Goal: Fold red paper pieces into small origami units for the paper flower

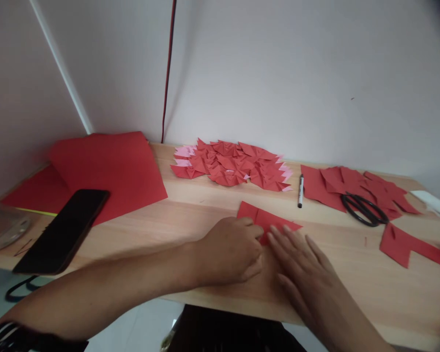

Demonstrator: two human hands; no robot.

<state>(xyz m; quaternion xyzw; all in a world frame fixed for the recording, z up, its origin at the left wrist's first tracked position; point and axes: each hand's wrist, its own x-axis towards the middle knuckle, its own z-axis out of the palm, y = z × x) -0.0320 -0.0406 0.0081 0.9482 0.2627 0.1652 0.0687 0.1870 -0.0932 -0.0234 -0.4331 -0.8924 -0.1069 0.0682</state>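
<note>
Far left: clear round container [3, 227], cut off by the view's edge, on the wooden surface [190, 210]. Phone [62, 232] beside it, screen dark, lying aslant partly over the large red sheets [117, 168]. Sheets overlap, reaching back to the wall; thin yellow edge [36, 212] shows beneath. Black loop [18, 293] below the surface's front edge, partly hidden by the phone.

Thin dark cable [168, 73] runs down the wall behind the surface. Just right of its foot, by the wall: a cluster of folded pieces [238, 164], red with pink at both ends, points outward, overlapping.

Front centre: left hand [230, 252], fingers curled in, knuckles up, against the red paper [251, 211]; cannot tell whether the fingertips grip it. Paper flat on the surface, creased near its left end, near edge covered by the hands. Right hand [305, 274] open, fingers stretched out, tips on the paper's right part.

Beyond, rightward: pen [301, 190], white with dark tip, touching or just beside loose red pieces [318, 181], overlapping. Scissors [373, 223], black handles against these; blades not made out. Nearer, an angular red offcut [397, 244] runs towards the right edge. White item [434, 203] behind, unclear.
</note>
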